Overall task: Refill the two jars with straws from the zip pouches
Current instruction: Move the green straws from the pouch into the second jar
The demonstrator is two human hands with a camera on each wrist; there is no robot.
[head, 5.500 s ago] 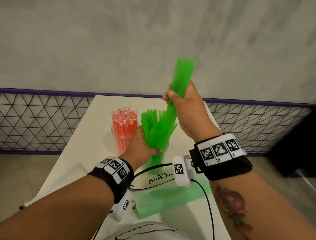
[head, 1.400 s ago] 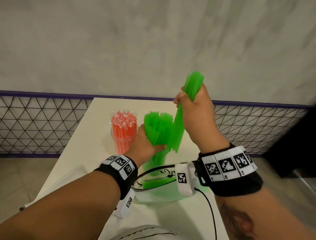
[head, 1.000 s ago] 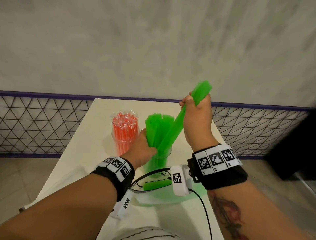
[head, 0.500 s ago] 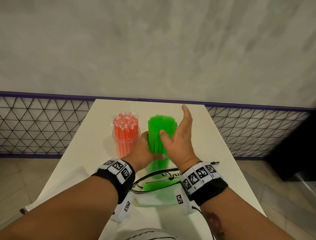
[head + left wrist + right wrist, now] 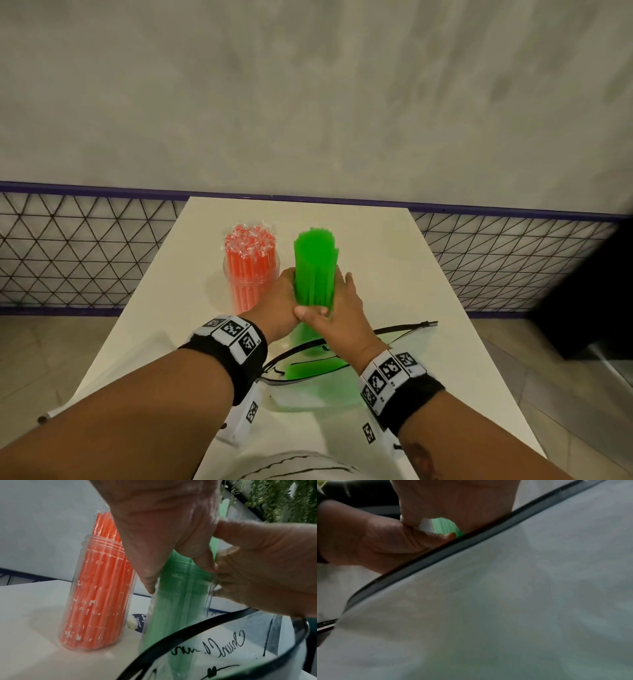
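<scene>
Straws, green: a tight upright bundle, translucent bright green, tops roughly level, standing in a clear jar whose threaded rim shows in the left wrist view. Bundle rises well above the rim.

Nearest the person: an open clear zip pouch with a black zipper edge and black script lettering, lying flat on the white table. A few green straws are left inside it. Its zipper edge cuts across the right wrist view, which is otherwise blurred pouch film.

Just beyond the pouch, both hands close on the bundle above the jar rim. Left hand wraps the left side, fingers curled round the straws. Right hand wraps the right side, thumb across the front, fingers curved round the back. The two thumbs touch at the near face of the bundle. Jar base is hidden behind the hands in the head view.

Just left of the green jar, apart from it: a second clear jar packed with orange straws in crinkly clear wrappers, untouched by either hand.

Beyond the table: a wire lattice fence with a purple rail, then a grey wall.
</scene>
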